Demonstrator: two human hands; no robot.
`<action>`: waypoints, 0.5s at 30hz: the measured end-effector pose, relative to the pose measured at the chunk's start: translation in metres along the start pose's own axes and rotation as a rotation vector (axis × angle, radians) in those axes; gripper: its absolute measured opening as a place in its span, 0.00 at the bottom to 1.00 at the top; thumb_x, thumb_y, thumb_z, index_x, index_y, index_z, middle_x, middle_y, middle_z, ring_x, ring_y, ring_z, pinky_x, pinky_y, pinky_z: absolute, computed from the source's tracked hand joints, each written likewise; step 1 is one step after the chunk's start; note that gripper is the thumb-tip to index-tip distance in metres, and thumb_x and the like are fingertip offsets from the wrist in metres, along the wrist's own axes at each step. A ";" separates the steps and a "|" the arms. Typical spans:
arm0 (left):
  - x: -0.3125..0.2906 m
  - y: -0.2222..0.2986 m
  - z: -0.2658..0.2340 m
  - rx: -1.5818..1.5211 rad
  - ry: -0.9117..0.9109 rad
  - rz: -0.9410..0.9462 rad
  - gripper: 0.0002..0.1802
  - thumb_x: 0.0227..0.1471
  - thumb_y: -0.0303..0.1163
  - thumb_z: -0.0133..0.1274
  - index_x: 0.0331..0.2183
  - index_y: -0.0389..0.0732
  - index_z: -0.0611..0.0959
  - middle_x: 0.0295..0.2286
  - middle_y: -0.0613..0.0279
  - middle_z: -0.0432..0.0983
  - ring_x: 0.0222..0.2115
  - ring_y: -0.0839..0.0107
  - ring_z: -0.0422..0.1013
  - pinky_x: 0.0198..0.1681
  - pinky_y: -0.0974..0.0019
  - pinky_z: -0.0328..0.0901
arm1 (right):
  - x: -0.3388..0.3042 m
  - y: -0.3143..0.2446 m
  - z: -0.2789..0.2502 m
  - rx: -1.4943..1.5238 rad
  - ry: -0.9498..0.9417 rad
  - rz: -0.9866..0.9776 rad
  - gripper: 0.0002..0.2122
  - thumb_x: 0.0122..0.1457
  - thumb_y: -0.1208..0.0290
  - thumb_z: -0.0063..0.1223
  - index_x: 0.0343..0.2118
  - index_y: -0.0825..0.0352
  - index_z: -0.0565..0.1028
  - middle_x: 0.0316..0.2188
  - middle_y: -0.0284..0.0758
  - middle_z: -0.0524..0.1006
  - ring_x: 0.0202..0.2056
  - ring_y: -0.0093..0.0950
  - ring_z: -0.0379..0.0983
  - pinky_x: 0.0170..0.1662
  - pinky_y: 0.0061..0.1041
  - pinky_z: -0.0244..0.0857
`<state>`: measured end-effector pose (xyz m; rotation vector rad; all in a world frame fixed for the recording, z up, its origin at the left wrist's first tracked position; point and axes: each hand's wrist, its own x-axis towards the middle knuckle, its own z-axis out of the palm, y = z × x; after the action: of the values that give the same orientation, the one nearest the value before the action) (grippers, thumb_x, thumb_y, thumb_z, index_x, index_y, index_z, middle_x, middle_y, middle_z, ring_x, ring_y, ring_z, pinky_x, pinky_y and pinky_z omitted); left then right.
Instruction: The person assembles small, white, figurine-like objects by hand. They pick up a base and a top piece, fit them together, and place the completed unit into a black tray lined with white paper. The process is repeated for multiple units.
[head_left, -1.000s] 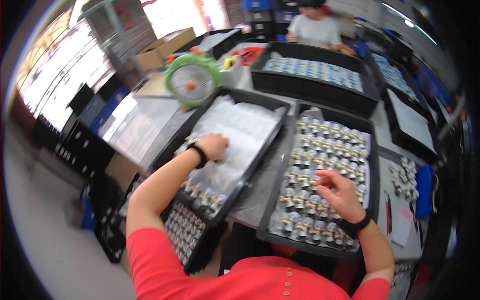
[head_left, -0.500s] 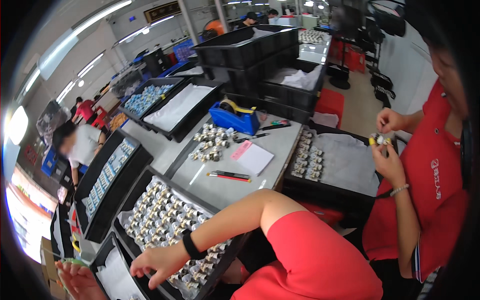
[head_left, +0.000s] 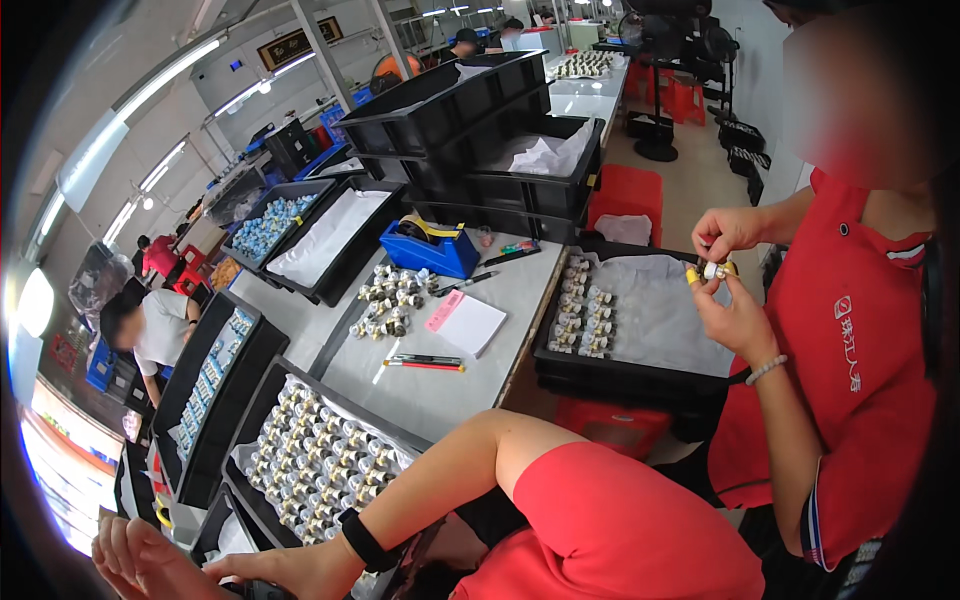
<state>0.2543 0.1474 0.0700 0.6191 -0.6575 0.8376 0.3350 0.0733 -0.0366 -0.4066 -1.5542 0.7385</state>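
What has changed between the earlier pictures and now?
The view swung right. The right hand moved leftward from above the black plastic tray of white-and-gold parts toward the left hand; no clear grasp or release. The blue tape dispenser and white paper pad stayed put.

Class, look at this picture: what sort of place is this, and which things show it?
Probably a factory or assembly workshop: a black tray holds rows of matching small parts, and a co-worker in red handles a similar piece.

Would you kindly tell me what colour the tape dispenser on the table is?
The tape dispenser is blue, best seen in the head view.
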 end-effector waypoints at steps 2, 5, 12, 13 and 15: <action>-0.004 0.005 -0.002 0.131 -0.061 0.073 0.07 0.51 0.32 0.48 0.24 0.41 0.74 0.22 0.66 0.68 0.27 0.72 0.64 0.39 0.66 0.56 | -0.003 -0.005 0.000 -0.013 0.010 0.032 0.43 0.42 0.53 0.67 0.57 0.69 0.58 0.51 0.41 0.67 0.52 0.31 0.62 0.54 0.29 0.56; -0.007 -0.011 0.006 0.395 0.079 0.429 0.10 0.53 0.34 0.46 0.23 0.40 0.73 0.20 0.65 0.67 0.24 0.71 0.64 0.34 0.67 0.60 | -0.005 -0.001 -0.001 0.159 -0.037 0.094 0.37 0.44 0.56 0.66 0.55 0.68 0.63 0.49 0.40 0.70 0.50 0.29 0.65 0.52 0.28 0.58; -0.014 -0.040 0.022 0.988 -0.107 1.033 0.12 0.54 0.35 0.44 0.24 0.39 0.73 0.18 0.63 0.67 0.17 0.72 0.63 0.25 0.68 0.61 | -0.008 0.010 -0.012 0.030 -0.060 0.047 0.29 0.46 0.59 0.65 0.51 0.65 0.69 0.45 0.37 0.74 0.45 0.27 0.69 0.48 0.26 0.62; -0.018 -0.038 0.028 0.730 -0.056 0.756 0.12 0.54 0.35 0.44 0.24 0.39 0.73 0.18 0.64 0.67 0.18 0.72 0.63 0.27 0.68 0.60 | -0.009 0.010 -0.010 0.030 -0.076 0.038 0.29 0.47 0.59 0.65 0.51 0.64 0.69 0.44 0.37 0.74 0.45 0.27 0.69 0.47 0.26 0.62; -0.027 -0.028 0.040 0.212 0.039 0.200 0.13 0.55 0.36 0.43 0.24 0.39 0.73 0.19 0.64 0.67 0.19 0.72 0.63 0.30 0.69 0.59 | -0.011 0.003 -0.008 -0.021 -0.107 0.034 0.28 0.47 0.59 0.64 0.51 0.64 0.70 0.44 0.37 0.74 0.44 0.28 0.70 0.46 0.25 0.63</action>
<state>0.2528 0.0913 0.0696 0.7338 -0.6064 1.1131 0.3443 0.0695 -0.0469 -0.4160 -1.6602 0.7813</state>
